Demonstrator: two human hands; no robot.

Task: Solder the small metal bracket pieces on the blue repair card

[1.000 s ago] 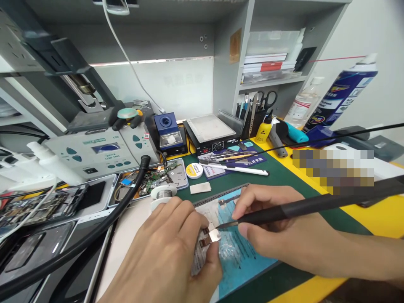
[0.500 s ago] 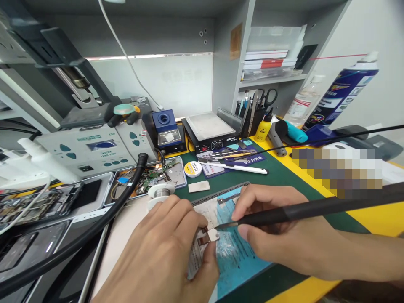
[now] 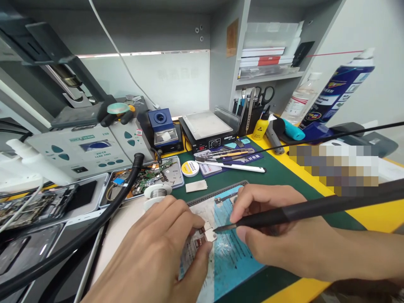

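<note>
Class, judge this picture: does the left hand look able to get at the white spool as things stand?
Probably yes: the white spool stands just beyond the left hand, with nothing seen between them, though that hand seems busy holding the metal piece.

We're on a single camera, worn on the person's head, and it's facing forward and down across the bench! Up close, the left hand [image 3: 154, 248] rises from the bottom edge, the right hand [image 3: 290, 248] cuts in from the right. Beyond them, the green mat [image 3: 274, 174], farther off the heating plate [image 3: 208, 124], and at the back the grey shelf [image 3: 224, 75], cropped along the top.
</note>
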